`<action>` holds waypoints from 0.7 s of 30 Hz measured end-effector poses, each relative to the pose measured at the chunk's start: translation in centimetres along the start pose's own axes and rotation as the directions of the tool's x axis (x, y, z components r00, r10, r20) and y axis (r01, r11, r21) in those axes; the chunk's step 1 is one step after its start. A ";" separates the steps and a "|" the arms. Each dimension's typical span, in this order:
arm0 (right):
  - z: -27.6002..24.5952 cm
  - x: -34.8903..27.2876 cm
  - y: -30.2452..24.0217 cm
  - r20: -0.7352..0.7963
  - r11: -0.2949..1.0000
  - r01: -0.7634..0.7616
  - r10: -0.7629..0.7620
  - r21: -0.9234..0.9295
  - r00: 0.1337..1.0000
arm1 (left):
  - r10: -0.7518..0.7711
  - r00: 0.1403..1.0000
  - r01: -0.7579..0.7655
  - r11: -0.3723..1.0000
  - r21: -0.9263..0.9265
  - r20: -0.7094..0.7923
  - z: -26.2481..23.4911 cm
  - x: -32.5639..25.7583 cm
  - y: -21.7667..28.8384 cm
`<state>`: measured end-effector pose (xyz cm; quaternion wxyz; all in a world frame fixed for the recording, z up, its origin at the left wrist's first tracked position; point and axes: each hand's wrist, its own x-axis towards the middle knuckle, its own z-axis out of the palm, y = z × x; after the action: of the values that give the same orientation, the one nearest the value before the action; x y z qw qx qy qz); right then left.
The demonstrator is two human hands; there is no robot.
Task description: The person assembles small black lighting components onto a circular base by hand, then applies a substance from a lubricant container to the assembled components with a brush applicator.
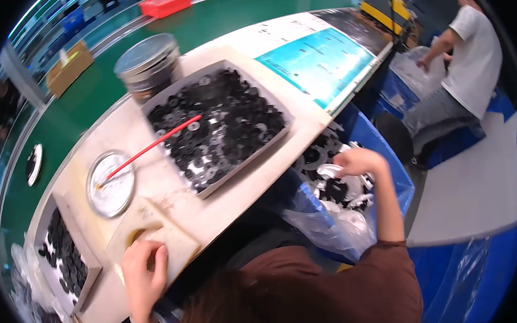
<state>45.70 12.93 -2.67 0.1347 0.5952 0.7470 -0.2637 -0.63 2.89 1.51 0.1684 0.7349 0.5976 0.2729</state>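
Observation:
My left hand is curled at the near side of a pale yellow block with a round hollow. Its fingertips are bent down at the hollow, and whatever they may hold is hidden. Out to the right, my right hand reaches over a bin lined with blue plastic. Thumb and fingers close on a white round plastic part. Under it lies a heap of white and black plastic parts.
A shallow box of small black rings stands mid-table. A red stick spans from it to a round silver lid. Behind is a metal can. A smaller box of black pieces sits left. Another person works at right.

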 end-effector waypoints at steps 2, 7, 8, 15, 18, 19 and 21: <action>-4.7 -3.9 -4.5 -0.062 0.959 0.204 -0.195 0.199 0.979 | -0.069 0.995 0.062 0.993 -0.103 -0.067 0.2 -0.1 0.0; -6.0 -5.4 -15.3 -0.498 0.433 0.633 -0.394 0.642 0.773 | -0.140 0.926 0.018 0.944 -0.328 -0.351 -2.0 0.0 -0.9; -5.5 -4.5 -17.6 -0.519 0.359 0.655 -0.409 0.665 0.750 | -0.138 0.893 -0.022 0.937 -0.349 -0.428 -2.5 0.0 -0.8; 0.4 3.8 -29.4 -0.196 0.315 0.463 -0.612 0.828 0.766 | 0.067 0.796 -0.149 0.985 -0.087 -0.602 -3.4 -1.5 3.0; 0.2 4.6 -29.7 -0.384 0.669 0.675 -0.560 0.313 0.734 | 0.220 0.890 -0.066 0.928 0.366 -0.399 -2.8 -2.4 2.3; 0.2 4.3 -29.9 -0.414 0.706 0.673 -0.557 0.221 0.720 | 0.205 0.889 -0.042 0.928 0.371 -0.411 -2.3 -2.5 1.7; 0.4 4.0 -29.8 -0.449 0.731 0.664 -0.547 0.156 0.707 | 0.231 0.893 -0.052 0.906 0.421 -0.387 -1.2 -2.3 1.0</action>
<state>16.02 11.45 1.90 -0.1991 0.3648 0.8629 -0.2875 -0.87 0.36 2.64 -0.1411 0.7178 0.6065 0.3114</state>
